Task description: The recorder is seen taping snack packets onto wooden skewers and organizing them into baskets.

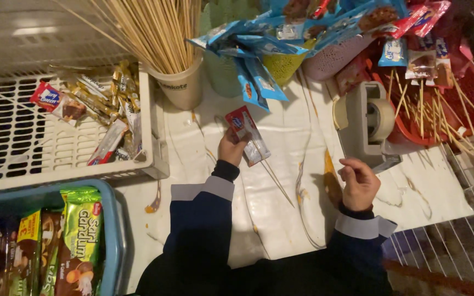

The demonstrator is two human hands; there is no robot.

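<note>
White work surface [281, 219]: covers the centre. White slotted crate [23, 137]: far left, loaded with wrapped bars. Tape dispenser [370, 123]: right of centre, just beyond the right hand [359, 183], whose fingers are curled narrow; whether they hold anything cannot be told. Left hand [231, 148]: fingers closed on a red snack packet [247, 134] with a wooden skewer [275, 181] beneath it, above the surface's centre.

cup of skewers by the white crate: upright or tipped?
Upright. The beige cup stands on its base on the table, mouth up, and the wooden skewers fan out of its top.
</note>
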